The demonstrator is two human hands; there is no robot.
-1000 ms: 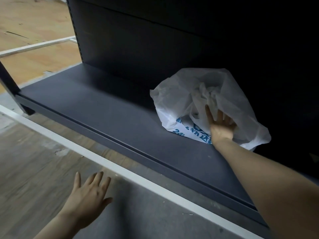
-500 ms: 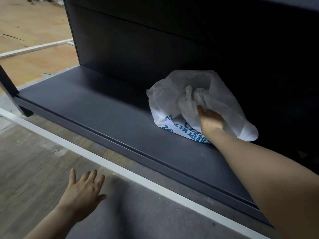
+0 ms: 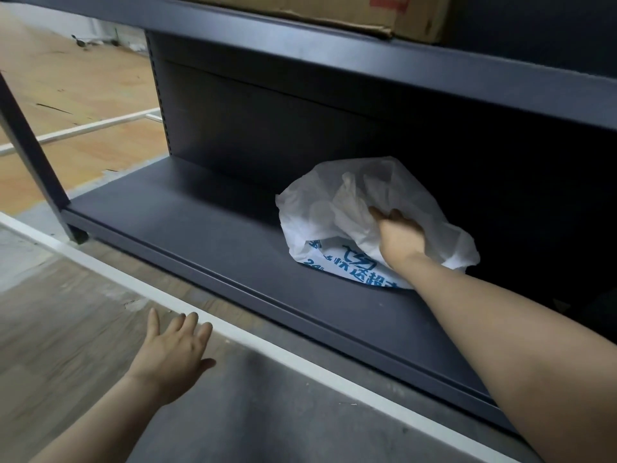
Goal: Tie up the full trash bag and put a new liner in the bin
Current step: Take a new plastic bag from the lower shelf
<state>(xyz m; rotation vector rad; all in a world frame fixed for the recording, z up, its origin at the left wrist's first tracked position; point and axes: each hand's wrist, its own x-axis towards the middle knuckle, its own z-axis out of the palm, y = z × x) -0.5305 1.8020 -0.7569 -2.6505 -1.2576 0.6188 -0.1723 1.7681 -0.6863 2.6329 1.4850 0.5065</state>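
Fingers point(image 3: 394, 217) of the right hand point(image 3: 402, 237) are curled into the crumpled top of the white plastic bag point(image 3: 320, 208), bunching a fold of film; how deep the tips go is hidden by the plastic. That bag, printed in blue near its base, lies on the lower shelf point(image 3: 207, 228) of a dark metal rack, towards the back. Left hand point(image 3: 172, 354) hovers low over the floor point(image 3: 60, 329) with its fingers spread and straight, holding nothing. One risk, as I judge it, is that thin film gripped by a single fold could tear or slip out if pulled fast. Dragged forward, it may also snag on the shelf's raised front lip. Above sits a cardboard box point(image 3: 334, 11) on the upper shelf point(image 3: 367, 58), close over the reaching arm, so a careless lift could knock into that edge
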